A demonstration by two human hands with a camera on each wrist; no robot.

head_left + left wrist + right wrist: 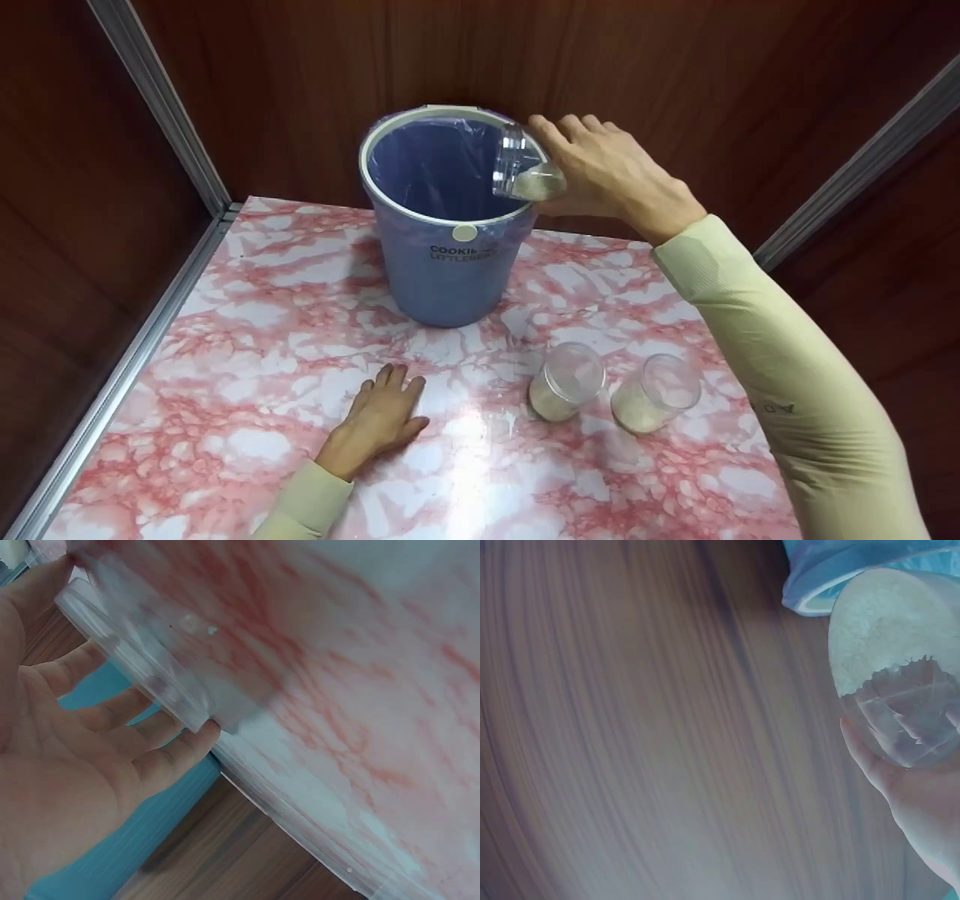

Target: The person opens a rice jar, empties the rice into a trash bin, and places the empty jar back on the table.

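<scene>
My right hand grips a clear jar tipped on its side at the right rim of a blue bin. Whitish grainy stuff lies along the low side of this jar in the right wrist view. On the table, my left hand rests palm down with its fingers spread and fairly straight. A clear plastic edge runs along its fingertips in the left wrist view; the head view hides this under the hand.
Two more clear jars, partly filled with whitish grains, stand at the right of the red-and-white marbled table. A thin bag lines the bin. Dark wood panels with metal-edged corners enclose the table's back and sides.
</scene>
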